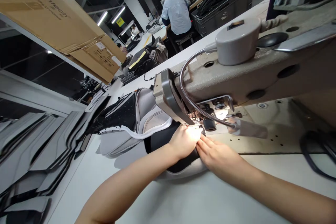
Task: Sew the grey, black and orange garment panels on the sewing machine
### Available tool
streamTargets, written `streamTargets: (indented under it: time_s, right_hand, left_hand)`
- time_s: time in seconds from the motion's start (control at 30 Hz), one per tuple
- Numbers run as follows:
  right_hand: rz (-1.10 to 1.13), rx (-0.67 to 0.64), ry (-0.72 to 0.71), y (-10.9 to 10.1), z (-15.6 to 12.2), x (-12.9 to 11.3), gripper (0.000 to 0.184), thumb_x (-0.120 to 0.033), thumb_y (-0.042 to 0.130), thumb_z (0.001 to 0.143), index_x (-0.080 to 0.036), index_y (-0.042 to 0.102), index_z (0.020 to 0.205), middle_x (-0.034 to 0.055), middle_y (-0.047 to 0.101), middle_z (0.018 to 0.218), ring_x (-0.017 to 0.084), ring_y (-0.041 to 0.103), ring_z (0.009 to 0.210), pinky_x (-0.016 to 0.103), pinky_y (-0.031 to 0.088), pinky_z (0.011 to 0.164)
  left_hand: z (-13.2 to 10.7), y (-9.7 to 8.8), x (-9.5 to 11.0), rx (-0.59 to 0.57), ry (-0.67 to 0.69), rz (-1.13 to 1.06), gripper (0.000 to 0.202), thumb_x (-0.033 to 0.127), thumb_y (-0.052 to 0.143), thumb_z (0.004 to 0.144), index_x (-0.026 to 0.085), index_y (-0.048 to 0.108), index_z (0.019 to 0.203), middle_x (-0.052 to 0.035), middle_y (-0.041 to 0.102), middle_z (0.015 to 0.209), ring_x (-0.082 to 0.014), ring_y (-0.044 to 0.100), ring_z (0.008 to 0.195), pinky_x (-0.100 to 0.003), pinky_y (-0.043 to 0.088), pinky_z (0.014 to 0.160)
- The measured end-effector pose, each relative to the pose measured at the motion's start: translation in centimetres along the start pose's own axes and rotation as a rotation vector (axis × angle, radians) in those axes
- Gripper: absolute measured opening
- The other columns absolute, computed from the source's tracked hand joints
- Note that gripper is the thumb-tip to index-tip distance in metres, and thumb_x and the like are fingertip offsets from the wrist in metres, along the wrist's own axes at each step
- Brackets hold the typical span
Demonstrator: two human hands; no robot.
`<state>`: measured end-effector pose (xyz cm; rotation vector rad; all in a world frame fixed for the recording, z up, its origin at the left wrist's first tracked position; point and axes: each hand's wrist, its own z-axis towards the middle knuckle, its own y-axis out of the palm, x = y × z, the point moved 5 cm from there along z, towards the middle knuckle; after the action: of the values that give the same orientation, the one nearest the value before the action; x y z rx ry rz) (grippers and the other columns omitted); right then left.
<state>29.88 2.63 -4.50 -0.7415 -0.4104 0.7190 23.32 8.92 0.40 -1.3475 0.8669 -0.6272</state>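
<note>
While a worktable (178,203) is carrying an ind. sewing mach. (231,84), grey/black padded fabric (160,141) is lying under its needle end, L hand (187,140) resting curled on it, R hand (214,152) lying flatter alongside; from here I can't tell if either's gripping.

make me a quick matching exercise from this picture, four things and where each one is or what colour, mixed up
1. cardboard box
2. left hand
3. sewing machine
4. panels

A. beige, at upper right
B. grey, lying in layers at the left
C. brown, at upper left
D. on the black and grey cloth, beside the right hand

Pairs: 1-C, 2-D, 3-A, 4-B
</note>
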Motion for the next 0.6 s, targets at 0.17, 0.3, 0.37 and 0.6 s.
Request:
streamTargets:
  time_s: [0.17, 0.3, 0.37, 0.6]
  right_hand:
    - [0.029, 0.026, 0.023, 0.2, 0.0, 0.3, 0.040, -0.003, 0.041, 0.073, -0.002, 0.064, 0.105, 0.0171, 0.066, 0.109, 0.025, 0.059, 0.103, 0.035, 0.047, 0.087]
    - [0.127, 0.010, 0.062, -0.9, 0.3, 1.4, 0.034, -0.003, 0.044, 0.072, -0.008, 0.066, 0.098, 0.0148, 0.067, 0.103, 0.023, 0.058, 0.098, 0.032, 0.045, 0.083]
    - [0.206, -0.030, 0.110, -1.4, 0.4, 2.3, 0.028, -0.005, 0.048, 0.071, -0.013, 0.066, 0.090, 0.0109, 0.067, 0.091, 0.022, 0.059, 0.086, 0.030, 0.045, 0.073]
    - [0.266, -0.210, 0.293, -0.6, -0.7, 5.0, 0.040, -0.022, 0.054, 0.072, -0.017, 0.062, 0.111, 0.0079, 0.063, 0.088, 0.018, 0.058, 0.068, 0.026, 0.038, 0.053]
  left_hand:
    - [0.2, 0.6, -0.1, -0.040, -0.010, 0.012, 0.023, 0.007, 0.041, 0.088, 0.012, 0.062, 0.079, -0.0055, 0.063, 0.078, -0.0185, 0.059, 0.075, -0.030, 0.048, 0.072]
    - [-0.1, -0.7, 0.6, -0.103, -0.092, 0.028, 0.020, 0.008, 0.041, 0.088, 0.012, 0.061, 0.082, -0.0074, 0.063, 0.084, -0.0203, 0.059, 0.081, -0.033, 0.047, 0.078]
    - [-1.0, -2.1, 1.6, -0.139, -0.179, -0.022, 0.017, 0.020, 0.045, 0.090, 0.012, 0.059, 0.085, -0.0078, 0.061, 0.087, -0.0214, 0.057, 0.082, -0.035, 0.047, 0.078]
    - [-4.1, -3.0, 5.0, -0.213, -0.083, -0.032, 0.030, 0.039, 0.063, 0.077, 0.016, 0.058, 0.094, -0.0079, 0.060, 0.100, -0.0263, 0.051, 0.102, -0.051, 0.034, 0.100]
